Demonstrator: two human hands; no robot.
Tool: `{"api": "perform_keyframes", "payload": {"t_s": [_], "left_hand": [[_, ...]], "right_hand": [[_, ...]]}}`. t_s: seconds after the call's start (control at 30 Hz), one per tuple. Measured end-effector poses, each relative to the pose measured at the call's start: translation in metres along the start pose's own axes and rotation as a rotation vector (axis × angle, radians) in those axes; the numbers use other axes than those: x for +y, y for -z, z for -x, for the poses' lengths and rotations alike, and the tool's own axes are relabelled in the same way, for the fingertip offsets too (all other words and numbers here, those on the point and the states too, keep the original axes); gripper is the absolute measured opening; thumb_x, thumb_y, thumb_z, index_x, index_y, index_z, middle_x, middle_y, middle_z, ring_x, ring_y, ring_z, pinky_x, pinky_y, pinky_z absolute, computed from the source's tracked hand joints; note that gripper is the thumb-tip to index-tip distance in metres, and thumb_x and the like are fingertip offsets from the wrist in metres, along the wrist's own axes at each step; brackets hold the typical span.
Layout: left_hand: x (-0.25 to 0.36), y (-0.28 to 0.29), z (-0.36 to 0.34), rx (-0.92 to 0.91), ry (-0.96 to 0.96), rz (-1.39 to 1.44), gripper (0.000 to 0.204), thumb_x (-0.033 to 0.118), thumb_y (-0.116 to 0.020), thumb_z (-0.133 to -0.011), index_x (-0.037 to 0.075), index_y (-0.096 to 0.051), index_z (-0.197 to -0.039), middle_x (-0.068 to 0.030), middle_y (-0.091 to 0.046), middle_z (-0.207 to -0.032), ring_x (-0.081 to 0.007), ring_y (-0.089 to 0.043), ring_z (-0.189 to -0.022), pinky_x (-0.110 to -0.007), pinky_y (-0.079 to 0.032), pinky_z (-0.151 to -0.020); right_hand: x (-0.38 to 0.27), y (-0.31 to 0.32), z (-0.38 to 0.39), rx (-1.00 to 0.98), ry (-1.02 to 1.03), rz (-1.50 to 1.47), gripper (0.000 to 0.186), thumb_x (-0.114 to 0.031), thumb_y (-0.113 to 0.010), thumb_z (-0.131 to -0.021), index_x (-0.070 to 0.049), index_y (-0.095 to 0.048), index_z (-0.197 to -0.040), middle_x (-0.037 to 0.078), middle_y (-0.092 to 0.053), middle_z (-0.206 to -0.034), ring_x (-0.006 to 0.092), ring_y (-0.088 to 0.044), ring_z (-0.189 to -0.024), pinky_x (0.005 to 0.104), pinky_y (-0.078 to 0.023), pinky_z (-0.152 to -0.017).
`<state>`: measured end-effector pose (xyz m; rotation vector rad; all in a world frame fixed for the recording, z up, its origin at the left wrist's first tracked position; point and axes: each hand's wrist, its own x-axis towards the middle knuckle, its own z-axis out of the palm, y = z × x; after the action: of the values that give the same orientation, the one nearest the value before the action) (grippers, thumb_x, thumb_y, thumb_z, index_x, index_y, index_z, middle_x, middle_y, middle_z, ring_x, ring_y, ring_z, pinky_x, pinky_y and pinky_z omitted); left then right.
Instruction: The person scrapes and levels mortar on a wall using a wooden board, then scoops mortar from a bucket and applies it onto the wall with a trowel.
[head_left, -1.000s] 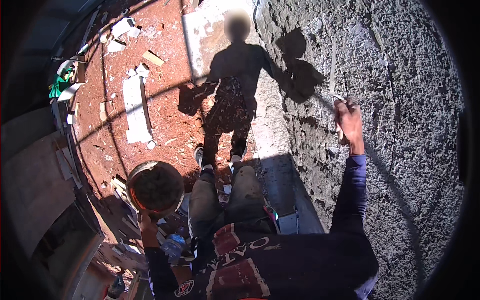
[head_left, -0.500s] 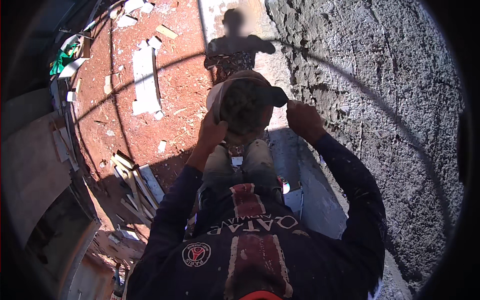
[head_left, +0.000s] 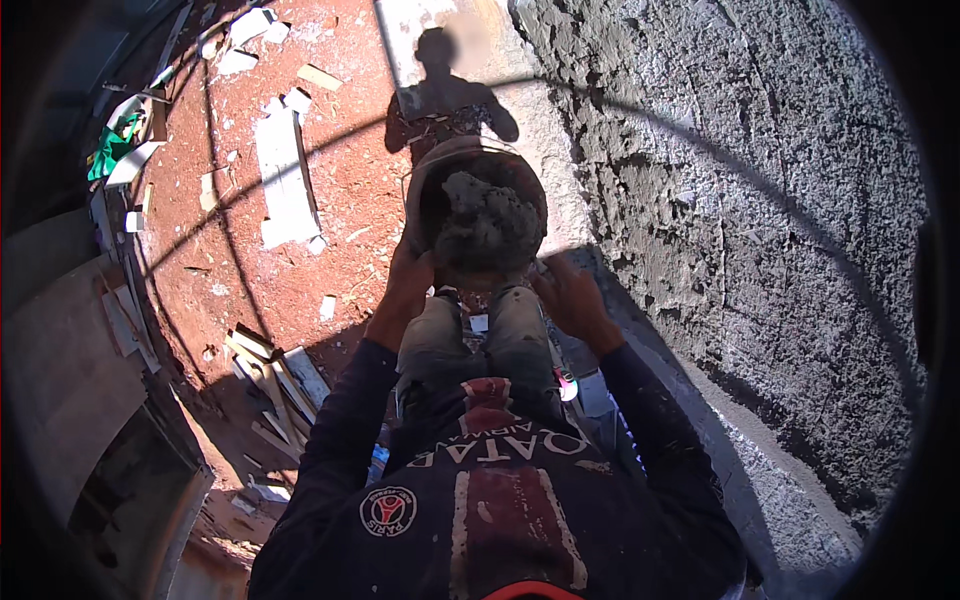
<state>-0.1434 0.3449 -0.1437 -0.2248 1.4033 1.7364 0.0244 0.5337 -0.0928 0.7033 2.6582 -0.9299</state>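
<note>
Bucket [head_left: 477, 268], round, held up at the person's front, mouth facing the camera. It is above the ground, in front of the knees. Contents: grey mortar [head_left: 492, 210], a wet-looking, lumpy heap; the bucket's inner left side is in deep shade.

Left hand [head_left: 405, 288]: at the near left edge of the bucket rim, fingers closed round the side, thumb toward the near edge; has hold of the bucket. Right hand [head_left: 572, 302]: just beside the near right edge of the rim, fingers bent inward. Cannot tell how tightly they are closed or whether they grip anything; shade hides the fingertips.

Below the bucket: dusty trousers [head_left: 430, 335], then a dark shirt [head_left: 600, 500] with a broad red stripe. A small pink-and-white item [head_left: 567, 386] shows by the right thigh.

Right of the bucket: rough grey wall [head_left: 790, 190], its surface smoother and ragged along the base. A pale concrete strip [head_left: 535, 110] runs along the wall's foot.

Left of the strip: red soil ground [head_left: 350, 190]. On it, a long white board [head_left: 280, 180]; near the ground's far left corner, pale scraps [head_left: 245, 40] and a crumpled green item [head_left: 110, 150]. Toward the near left edge, a pile of wood strips [head_left: 270, 375], partly in shade. Shadow [head_left: 437, 90] of the person falls beyond the bucket, across soil and strip.
</note>
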Motion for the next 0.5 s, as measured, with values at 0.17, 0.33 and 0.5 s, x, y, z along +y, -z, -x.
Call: {"api": "perform_keyframes", "payload": {"t_s": [0.17,0.33,0.5], "left_hand": [[-0.028,0.022,-0.002,0.109,0.076,-0.076,0.054,-0.006,-0.054,-0.072,0.003,-0.047,-0.126,-0.0096,-0.059,-0.107,-0.0195,-0.060,-0.088,-0.031,-0.052,-0.070],[-0.027,0.033,0.015,0.300,0.195,-0.032,0.055,-0.002,-0.057,-0.070,0.004,-0.045,-0.123,-0.0118,-0.056,-0.104,-0.0215,-0.062,-0.081,-0.031,-0.054,-0.058],[-0.071,0.083,0.050,0.573,0.165,0.050,0.031,-0.003,-0.056,-0.072,0.002,-0.051,-0.102,-0.0078,-0.059,-0.085,-0.0230,-0.063,-0.072,-0.034,-0.056,-0.058]], "right_hand": [[0.022,-0.026,-0.026,-0.091,0.008,0.128,0.031,-0.029,-0.052,-0.090,0.001,-0.052,-0.090,0.026,-0.060,-0.070,0.0452,-0.060,-0.071,0.0529,-0.047,-0.063],[0.000,-0.020,-0.030,-0.169,-0.008,0.069,0.031,-0.030,-0.052,-0.090,0.002,-0.054,-0.089,0.024,-0.061,-0.072,0.0420,-0.062,-0.069,0.0519,-0.048,-0.061],[-0.058,-0.030,-0.038,-0.257,0.309,-0.244,0.037,-0.035,-0.056,-0.087,0.001,-0.052,-0.093,0.024,-0.061,-0.070,0.0429,-0.062,-0.069,0.0492,-0.048,-0.062]]}}
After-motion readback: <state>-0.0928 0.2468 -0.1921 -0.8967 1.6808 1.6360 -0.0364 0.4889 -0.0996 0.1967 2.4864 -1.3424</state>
